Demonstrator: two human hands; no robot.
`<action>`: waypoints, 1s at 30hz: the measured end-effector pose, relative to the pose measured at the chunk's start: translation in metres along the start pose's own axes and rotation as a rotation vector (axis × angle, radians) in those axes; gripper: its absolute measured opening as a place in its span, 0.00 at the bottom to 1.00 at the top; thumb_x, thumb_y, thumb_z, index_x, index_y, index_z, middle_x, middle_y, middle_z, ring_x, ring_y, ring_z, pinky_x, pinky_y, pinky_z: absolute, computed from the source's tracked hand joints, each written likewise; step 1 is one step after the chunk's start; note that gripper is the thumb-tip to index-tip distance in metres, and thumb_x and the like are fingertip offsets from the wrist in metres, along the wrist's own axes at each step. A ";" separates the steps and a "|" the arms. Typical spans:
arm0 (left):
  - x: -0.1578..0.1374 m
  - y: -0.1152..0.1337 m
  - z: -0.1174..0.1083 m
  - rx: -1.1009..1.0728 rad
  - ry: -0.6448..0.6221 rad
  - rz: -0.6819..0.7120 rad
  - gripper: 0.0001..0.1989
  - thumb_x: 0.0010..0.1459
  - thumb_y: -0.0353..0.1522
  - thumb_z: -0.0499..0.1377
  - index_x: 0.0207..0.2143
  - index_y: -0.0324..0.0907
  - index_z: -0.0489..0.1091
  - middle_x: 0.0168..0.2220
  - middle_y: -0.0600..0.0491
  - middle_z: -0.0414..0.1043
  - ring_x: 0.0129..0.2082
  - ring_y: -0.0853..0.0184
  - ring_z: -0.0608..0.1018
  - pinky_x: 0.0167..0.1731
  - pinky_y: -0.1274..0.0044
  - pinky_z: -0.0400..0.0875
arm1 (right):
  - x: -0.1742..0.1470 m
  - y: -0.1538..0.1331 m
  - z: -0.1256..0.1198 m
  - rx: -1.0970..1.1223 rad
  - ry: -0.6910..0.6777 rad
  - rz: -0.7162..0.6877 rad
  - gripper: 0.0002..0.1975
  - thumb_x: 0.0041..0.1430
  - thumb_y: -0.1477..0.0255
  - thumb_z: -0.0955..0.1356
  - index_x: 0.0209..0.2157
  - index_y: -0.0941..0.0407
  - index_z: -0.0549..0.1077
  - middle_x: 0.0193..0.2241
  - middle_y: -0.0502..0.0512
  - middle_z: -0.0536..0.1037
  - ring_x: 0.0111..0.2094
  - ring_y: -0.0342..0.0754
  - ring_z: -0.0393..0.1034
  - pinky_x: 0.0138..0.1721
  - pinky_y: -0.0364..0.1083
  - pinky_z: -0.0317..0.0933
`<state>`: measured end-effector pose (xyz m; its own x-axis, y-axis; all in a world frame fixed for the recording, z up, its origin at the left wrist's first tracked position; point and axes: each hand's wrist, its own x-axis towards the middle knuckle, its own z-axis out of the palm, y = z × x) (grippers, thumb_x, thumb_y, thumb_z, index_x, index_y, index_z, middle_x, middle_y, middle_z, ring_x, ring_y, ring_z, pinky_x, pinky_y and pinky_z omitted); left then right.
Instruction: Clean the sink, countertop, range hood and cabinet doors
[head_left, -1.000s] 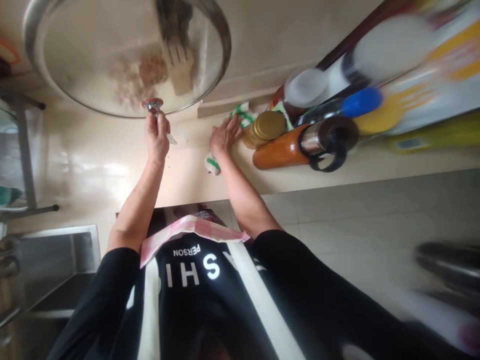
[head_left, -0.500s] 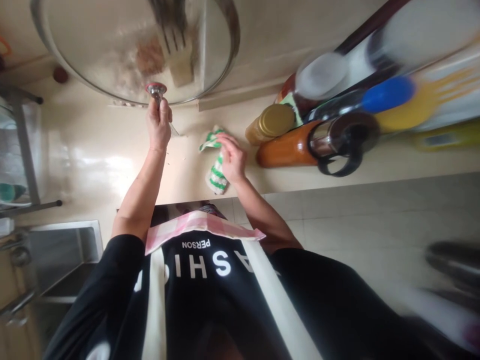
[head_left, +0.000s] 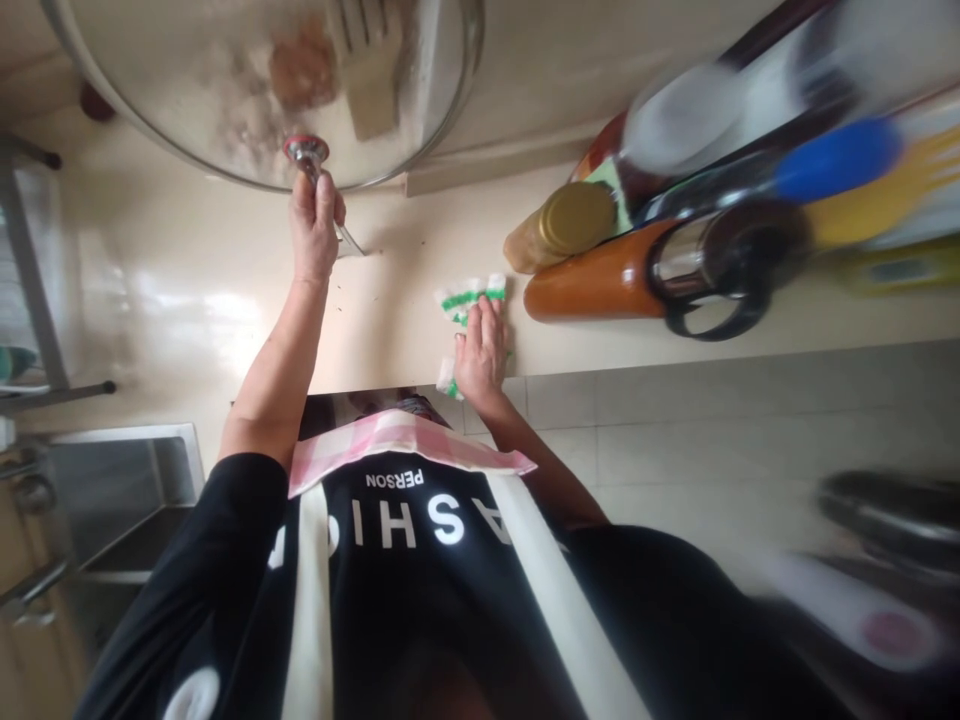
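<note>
My left hand (head_left: 315, 225) is closed round the metal knob (head_left: 306, 152) of a large glass lid (head_left: 247, 185), raised at the back of the counter. Through the glass show a slotted spatula (head_left: 371, 85) and a pinkish-brown lump (head_left: 302, 68), both blurry. A thin metal piece (head_left: 349, 243) pokes out beside my left hand; its kind is unclear. My right hand (head_left: 482, 352) presses a green-and-white striped cloth (head_left: 472, 295) onto the counter near the front edge, with its fingers bent over it and part of the cloth hidden beneath.
On the right of the counter (head_left: 390, 335) lie or stand an orange bottle (head_left: 592, 280), a gold-lidded jar (head_left: 574, 220) and several blurred containers. A sink (head_left: 124, 500) is at the lower left, with a grey rack (head_left: 34, 265) above it. Small dark crumbs dot the counter.
My right hand has slid the cloth rightward and toward the counter's front edge, its palm now lower over it. My left hand keeps hold of the lid's knob, slightly farther up in view.
</note>
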<state>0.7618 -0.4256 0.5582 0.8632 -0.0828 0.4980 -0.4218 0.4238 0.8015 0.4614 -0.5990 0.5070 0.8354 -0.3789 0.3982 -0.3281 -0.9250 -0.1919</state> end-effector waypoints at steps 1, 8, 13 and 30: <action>0.000 0.004 0.000 -0.001 0.001 -0.004 0.27 0.65 0.60 0.57 0.42 0.47 0.66 0.25 0.61 0.45 0.27 0.72 0.62 0.33 0.76 0.62 | 0.004 -0.004 0.002 0.010 -0.013 -0.015 0.29 0.75 0.74 0.57 0.73 0.60 0.66 0.76 0.68 0.62 0.80 0.58 0.48 0.79 0.65 0.49; -0.005 0.006 -0.003 0.026 0.014 -0.019 0.31 0.59 0.66 0.61 0.44 0.50 0.72 0.23 0.59 0.55 0.28 0.64 0.73 0.34 0.71 0.72 | 0.008 -0.013 -0.001 -0.029 -0.034 -0.027 0.30 0.72 0.73 0.60 0.73 0.59 0.66 0.77 0.68 0.60 0.80 0.61 0.47 0.76 0.69 0.50; -0.005 -0.004 -0.002 0.051 0.050 0.023 0.32 0.60 0.67 0.59 0.42 0.50 0.73 0.22 0.58 0.57 0.26 0.61 0.77 0.32 0.70 0.75 | 0.004 -0.019 0.009 -0.043 0.003 0.031 0.31 0.72 0.74 0.57 0.73 0.58 0.66 0.77 0.69 0.59 0.81 0.61 0.45 0.76 0.70 0.49; -0.036 0.006 -0.038 0.129 0.182 0.047 0.22 0.71 0.53 0.63 0.35 0.46 0.67 0.30 0.57 0.73 0.33 0.68 0.79 0.40 0.73 0.73 | 0.012 -0.020 0.024 -0.046 0.050 0.039 0.31 0.73 0.75 0.55 0.73 0.60 0.65 0.76 0.72 0.60 0.80 0.62 0.47 0.75 0.73 0.50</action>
<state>0.7381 -0.3857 0.5327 0.8727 0.1035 0.4772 -0.4846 0.3034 0.8204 0.4888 -0.5842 0.4938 0.7987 -0.4145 0.4361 -0.3809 -0.9095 -0.1667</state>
